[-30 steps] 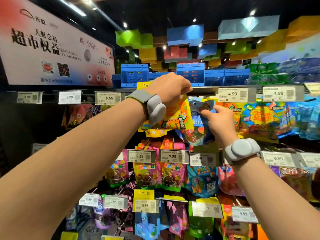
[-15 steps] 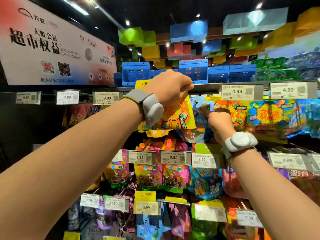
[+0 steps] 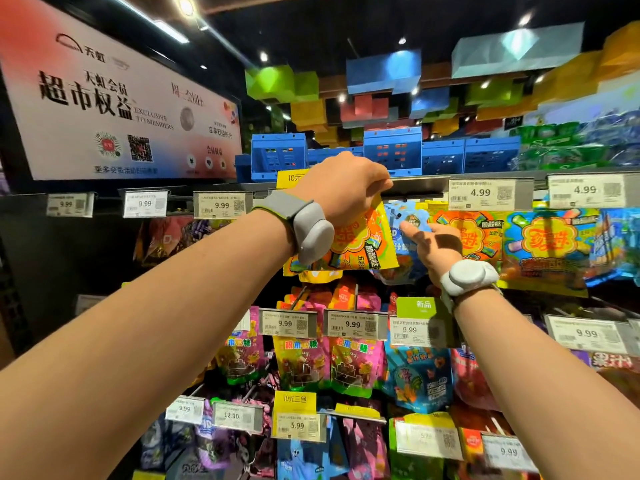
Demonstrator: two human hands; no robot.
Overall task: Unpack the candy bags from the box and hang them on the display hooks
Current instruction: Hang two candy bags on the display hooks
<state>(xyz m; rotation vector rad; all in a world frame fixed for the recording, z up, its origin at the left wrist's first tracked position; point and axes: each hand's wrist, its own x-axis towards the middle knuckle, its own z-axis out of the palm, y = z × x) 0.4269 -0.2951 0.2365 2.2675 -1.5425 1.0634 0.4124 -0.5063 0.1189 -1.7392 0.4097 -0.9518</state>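
I'm looking up at the top row of the candy rack. My left hand (image 3: pixel 341 188) is gripping the upper edge of a yellow candy bag (image 3: pixel 360 244), fingers curled tight over the top, right under the shelf rail (image 3: pixel 419 185). The bag is hanging down from that grip, tilted a bit, w/ its lower part covering the wrist end of my gray left wristband (image 3: pixel 304 226). My right hand (image 3: pixel 433 244) is pointing its index finger up at a blue candy bag (image 3: pixel 407 223) just beside the yellow one; the other fingers are curling in, holding nothing. The fingertip is sitting at the blue bag's front, near a small dark spot that is prob. the hook tip, though it's too small for me to be sure. A white wristband (image 3: pixel 467 277) is sitting on my right wrist. To the right, an orange bag (image 3: pixel 478 237) and more of the same kind are hanging under the 4.99 price tags (image 3: pixel 481 194). Rows below are carrying pink bags (image 3: pixel 301 362) behind 9.99 tags. Blue crates (image 3: pixel 391 150) are standing on top of the rack, and a store sign (image 3: pixel 114 98) is hanging upper left.
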